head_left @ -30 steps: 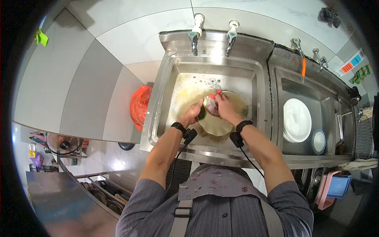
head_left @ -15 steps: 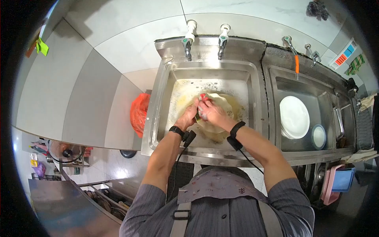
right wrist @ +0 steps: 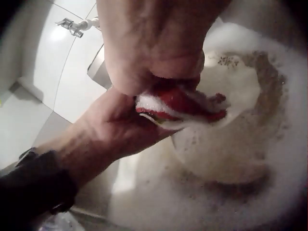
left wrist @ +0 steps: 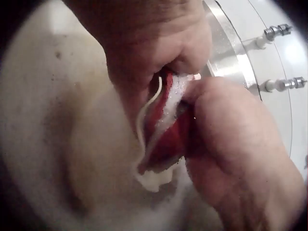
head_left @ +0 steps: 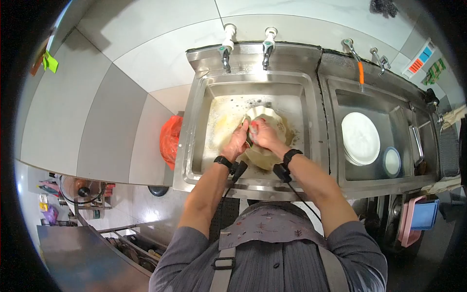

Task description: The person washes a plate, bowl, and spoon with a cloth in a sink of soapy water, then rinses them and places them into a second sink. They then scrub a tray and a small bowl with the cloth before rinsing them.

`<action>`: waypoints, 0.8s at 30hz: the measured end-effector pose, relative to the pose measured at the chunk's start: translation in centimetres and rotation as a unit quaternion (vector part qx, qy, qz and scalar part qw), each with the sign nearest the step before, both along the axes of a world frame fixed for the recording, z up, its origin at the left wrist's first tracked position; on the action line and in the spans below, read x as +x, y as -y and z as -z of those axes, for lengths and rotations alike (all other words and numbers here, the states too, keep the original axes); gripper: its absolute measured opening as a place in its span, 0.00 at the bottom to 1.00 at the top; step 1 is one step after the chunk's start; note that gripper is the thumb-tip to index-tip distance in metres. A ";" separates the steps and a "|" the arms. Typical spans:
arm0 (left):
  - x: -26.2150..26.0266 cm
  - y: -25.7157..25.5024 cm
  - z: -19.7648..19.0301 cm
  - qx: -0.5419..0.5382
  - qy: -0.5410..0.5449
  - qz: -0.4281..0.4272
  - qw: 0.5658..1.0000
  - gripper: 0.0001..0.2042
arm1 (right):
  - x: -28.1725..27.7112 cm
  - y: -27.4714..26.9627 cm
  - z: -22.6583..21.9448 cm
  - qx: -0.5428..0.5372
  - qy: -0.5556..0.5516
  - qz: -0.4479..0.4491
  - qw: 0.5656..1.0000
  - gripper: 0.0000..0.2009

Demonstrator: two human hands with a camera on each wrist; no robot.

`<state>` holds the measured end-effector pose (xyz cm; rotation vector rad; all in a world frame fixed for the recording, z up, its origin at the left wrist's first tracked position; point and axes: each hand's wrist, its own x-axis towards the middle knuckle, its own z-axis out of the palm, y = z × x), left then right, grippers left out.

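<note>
My left hand grips a small dish with a wavy cream rim by its edge, over the soapy water in the left basin. Against it my right hand holds a red-and-white cloth, wet and streaked with suds, bunched between the fingers. The hands meet closely, so most of the held dish is hidden behind fingers and cloth. Right beside and below them, a larger cream dish with a scalloped edge lies partly in the cloudy water.
Two taps stand over the steel left basin. To the right, a second basin contains stacked white plates and a blue-rimmed bowl. An orange hose end hangs above it. A red plastic bag sits left of the sink.
The hands drew together and shifted slightly left, the right hand moving the cloth over the small dish. The scalloped dish in the water now shows more of its rim behind them.
</note>
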<state>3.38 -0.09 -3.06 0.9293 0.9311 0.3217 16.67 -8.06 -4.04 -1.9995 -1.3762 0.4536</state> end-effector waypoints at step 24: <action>-3.1 -1.2 -4.7 -0.014 0.174 -0.126 0.977 0.12 | 8.1 1.0 -3.4 0.011 -0.029 0.117 0.993 0.19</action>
